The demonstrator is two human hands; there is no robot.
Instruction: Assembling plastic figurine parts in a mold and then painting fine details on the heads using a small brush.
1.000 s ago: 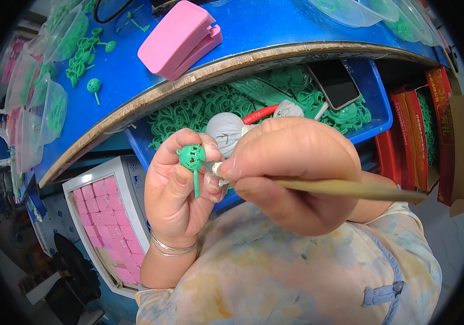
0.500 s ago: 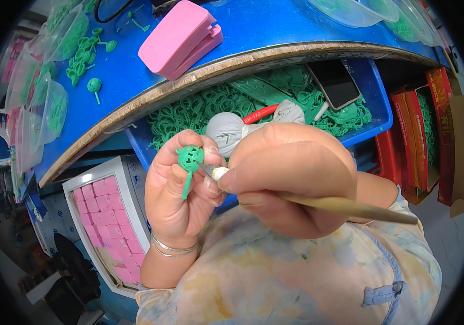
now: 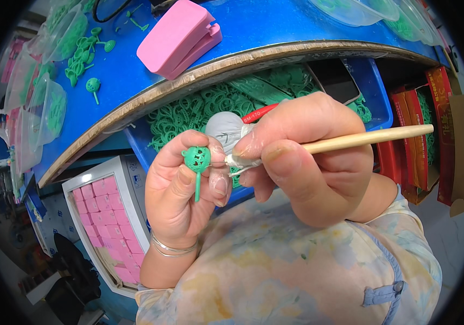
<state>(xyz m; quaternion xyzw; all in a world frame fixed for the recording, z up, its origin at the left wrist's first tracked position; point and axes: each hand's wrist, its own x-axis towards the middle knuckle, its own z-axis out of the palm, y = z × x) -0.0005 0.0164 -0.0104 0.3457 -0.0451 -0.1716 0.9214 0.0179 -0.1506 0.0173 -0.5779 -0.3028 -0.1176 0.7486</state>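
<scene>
In the middle of the view my left hand (image 3: pixel 180 189) pinches a small green openwork ball (image 3: pixel 197 158) between thumb and fingers. Its thin stem hangs down, and cut-out shapes show on its face. My right hand (image 3: pixel 318 157) is closed round a wooden-handled knife (image 3: pixel 372 139), the handle sticking out to the right. White wrapping with a loose end covers the knife's front part. Its tip comes close to my left fingertips, just right of the ball; the blade can hardly be made out from here.
Below the table edge (image 3: pixel 232 57) a blue tray (image 3: pixel 381 103) holds many green scraps, a grey cloth bundle (image 3: pixel 224 130) and a phone. A pink block (image 3: pixel 177 38) and green pieces lie on the blue tabletop. At left stands a white box (image 3: pixel 72 189) of pink blocks.
My right hand has turned, so the handle now tilts slightly upward instead of down to the right. The blade has left the ball's face. The ball has shifted slightly right and turned.
</scene>
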